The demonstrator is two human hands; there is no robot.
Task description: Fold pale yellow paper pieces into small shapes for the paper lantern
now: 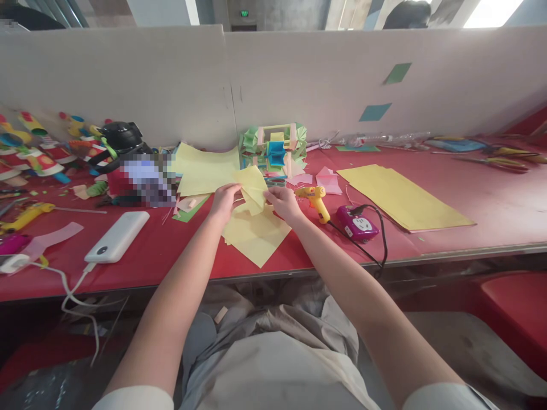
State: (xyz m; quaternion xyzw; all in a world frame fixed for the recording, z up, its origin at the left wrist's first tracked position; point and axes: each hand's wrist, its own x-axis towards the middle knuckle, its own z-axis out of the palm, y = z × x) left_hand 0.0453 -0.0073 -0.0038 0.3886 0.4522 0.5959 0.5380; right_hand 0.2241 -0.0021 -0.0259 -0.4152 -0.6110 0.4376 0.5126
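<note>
Between both hands a folded piece of pale yellow paper (pixel 255 188) is held just above the table. My left hand (pixel 226 200) pinches its left side, fingers closed. On its right edge my right hand (pixel 282 202) is pinched shut. Flat beneath lie yellow paper sheets (pixel 258 242), partly covered by the held piece. Behind the hands stands a paper model (pixel 277 149) in green, blue and yellow. Close to my right hand lies a yellow hot glue gun (pixel 316 202). A larger yellow sheet (pixel 207 168) lies behind my left hand.
A purple power socket (pixel 358 223) with a black cord sits right of the glue gun. Further right lies a yellow paper stack (pixel 405 196). To the left are a white power bank (pixel 117 238), a black-lidded bottle (pixel 122 136) and colourful paper figures (pixel 40 156). A partition (pixel 149 80) stands behind.
</note>
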